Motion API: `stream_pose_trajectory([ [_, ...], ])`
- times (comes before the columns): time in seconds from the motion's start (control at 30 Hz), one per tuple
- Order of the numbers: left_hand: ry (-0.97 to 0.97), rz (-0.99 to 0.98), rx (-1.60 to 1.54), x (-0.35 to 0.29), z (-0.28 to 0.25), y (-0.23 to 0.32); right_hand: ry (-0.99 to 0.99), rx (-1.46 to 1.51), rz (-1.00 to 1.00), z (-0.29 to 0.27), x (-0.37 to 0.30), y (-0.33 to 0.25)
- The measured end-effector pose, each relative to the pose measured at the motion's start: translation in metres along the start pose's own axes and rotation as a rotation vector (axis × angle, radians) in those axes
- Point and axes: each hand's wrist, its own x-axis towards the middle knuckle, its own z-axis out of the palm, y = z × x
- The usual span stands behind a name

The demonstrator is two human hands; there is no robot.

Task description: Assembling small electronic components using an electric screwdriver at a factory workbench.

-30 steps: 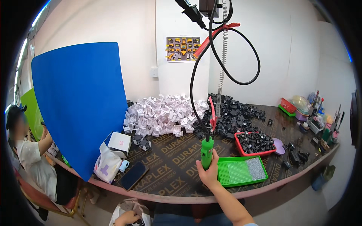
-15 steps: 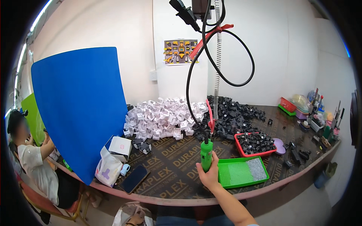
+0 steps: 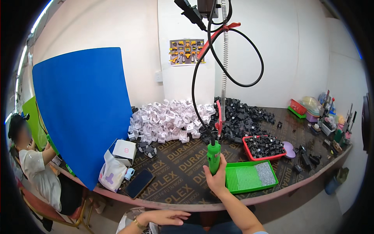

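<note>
In my right hand (image 3: 216, 175) is a green electric screwdriver (image 3: 214, 156), held upright over the near middle of the table. A black cable and a coiled spring (image 3: 224, 78) hang down to its top. My left hand (image 3: 165, 217) is at the lower edge, in front of the table, with fingers stretched out and nothing visible in it. Partly hidden behind that forearm is a white bag (image 3: 125, 220). Just right of the screwdriver sits a green tray (image 3: 251, 190) with a perforated grid and small silvery pieces (image 3: 266, 174) at its right end.
White plastic parts (image 3: 167, 121) and black parts (image 3: 241, 117) are heaped at the back. A red basket (image 3: 269, 158) holds more black parts. At left are a phone (image 3: 139, 183), a white box (image 3: 125, 150) and a blue panel (image 3: 82, 109). Another person (image 3: 39, 171) sits beyond it.
My left hand has come up out of the white bag and moved right, its fingers now extended. The right hand and screwdriver have barely shifted.
</note>
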Motion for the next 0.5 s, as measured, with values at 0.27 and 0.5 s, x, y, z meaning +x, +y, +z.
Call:
stream_pose_trajectory([
  [0.27, 0.479, 0.311, -0.026, 0.069, -0.067, 0.093, 0.048, -0.060, -0.030, -0.006, -0.001, 0.010],
  [0.5, 0.637, 0.487, -0.059, 0.153, -0.118, 0.071, 0.063, 0.021, -0.005, -0.006, -0.008, 0.013],
])
